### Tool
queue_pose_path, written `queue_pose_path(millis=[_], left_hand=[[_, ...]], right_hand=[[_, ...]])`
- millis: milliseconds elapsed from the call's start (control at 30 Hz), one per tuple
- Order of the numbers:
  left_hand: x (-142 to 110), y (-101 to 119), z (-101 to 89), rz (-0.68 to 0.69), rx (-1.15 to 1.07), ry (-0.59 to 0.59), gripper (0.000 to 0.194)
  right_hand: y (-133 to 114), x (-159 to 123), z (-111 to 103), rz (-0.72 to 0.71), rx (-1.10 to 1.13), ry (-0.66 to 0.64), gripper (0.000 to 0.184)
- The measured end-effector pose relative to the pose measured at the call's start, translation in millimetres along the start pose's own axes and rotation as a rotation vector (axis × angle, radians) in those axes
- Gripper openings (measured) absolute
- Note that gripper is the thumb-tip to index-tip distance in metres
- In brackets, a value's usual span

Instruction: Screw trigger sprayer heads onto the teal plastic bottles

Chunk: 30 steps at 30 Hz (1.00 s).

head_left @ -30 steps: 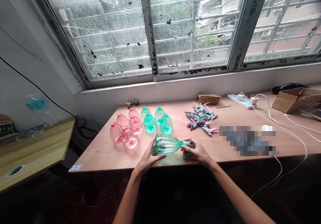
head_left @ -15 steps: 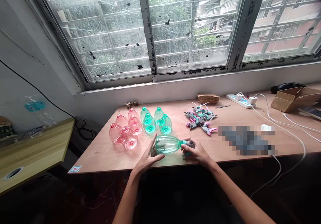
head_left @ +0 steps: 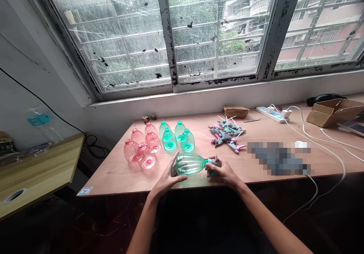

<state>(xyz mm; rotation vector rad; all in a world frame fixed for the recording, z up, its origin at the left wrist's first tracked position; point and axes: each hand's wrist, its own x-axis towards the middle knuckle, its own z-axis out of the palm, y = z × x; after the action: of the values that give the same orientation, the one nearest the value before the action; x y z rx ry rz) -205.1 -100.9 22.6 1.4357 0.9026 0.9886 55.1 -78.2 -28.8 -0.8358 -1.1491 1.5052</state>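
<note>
A clear green spray bottle [head_left: 190, 164] lies sideways in the air over the table's front edge. My left hand [head_left: 167, 176] is closed around its base, thumb below and fingers behind. At the neck, my right hand [head_left: 224, 172] grips the grey and green spray head [head_left: 212, 163], which meets the bottle's mouth; the fingers partly hide it. Beyond the left hand stand several green bottles [head_left: 187, 140] without spray heads, upright. Several pink bottles [head_left: 146, 157] stand to their left, also open-topped. A pile of spray heads [head_left: 227, 130] with white tubes lies beyond my right hand.
The wooden table [head_left: 113, 178] ends just in front of me. At the back are a brown packet [head_left: 236, 112] and a power strip [head_left: 272, 114] with white cables. A cardboard box [head_left: 332, 112] stands right, and a blurred-out dark object [head_left: 278, 158] lies nearer.
Almost nothing differs. The right fingers have shifted slightly around the spray head, while the left hand and bottle stay in place.
</note>
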Motion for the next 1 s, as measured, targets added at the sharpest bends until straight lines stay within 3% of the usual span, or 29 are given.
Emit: queue_pose_path(millis=[133,267,333,400,500,600,700,800,867,1000], left_hand=[[-2.4,4.0,5.0,-0.038,-0.012,0.036,0.100],[0.7,10.4,15.6,-0.174,-0.241,0.182,0.088],[0.9,16.6,19.7,-0.201,-0.246,0.228,0.079],[-2.3,25.9,21.4,-0.127,-0.168,0.269,0.068],[-14.8,45.3,20.2,0.117,0.077,0.308,0.059],[-33.3,66.0,17.3,0.348,0.309,0.207,0.065],[-50.7,78.6,15.6,0.428,0.368,0.129,0.076],[-61.9,80.0,13.4,0.326,0.278,0.122,0.094],[-65.8,77.8,10.7,0.199,0.221,0.155,0.100],[-69.5,78.7,4.6,0.046,0.321,0.190,0.079]], right_hand=[[-9.0,-5.0,1.5,-0.141,-0.110,-0.005,0.044],[-33.3,-23.6,11.7,-0.377,-0.517,-0.010,0.037],[-43.8,-31.7,18.5,-0.427,-0.604,-0.004,0.035],[-49.1,-35.5,24.9,-0.364,-0.510,-0.015,0.035],[-48.7,-34.5,33.8,-0.169,-0.186,-0.063,0.037],[-47.3,-33.8,43.4,-0.037,0.056,-0.084,0.041],[-52.4,-40.8,53.1,-0.019,0.127,-0.076,0.047],[-61.8,-54.0,58.2,-0.119,0.022,-0.046,0.048],[-67.5,-63.7,57.5,-0.264,-0.177,0.020,0.040],[-74.9,-77.1,51.7,-0.573,-0.616,0.080,0.029]])
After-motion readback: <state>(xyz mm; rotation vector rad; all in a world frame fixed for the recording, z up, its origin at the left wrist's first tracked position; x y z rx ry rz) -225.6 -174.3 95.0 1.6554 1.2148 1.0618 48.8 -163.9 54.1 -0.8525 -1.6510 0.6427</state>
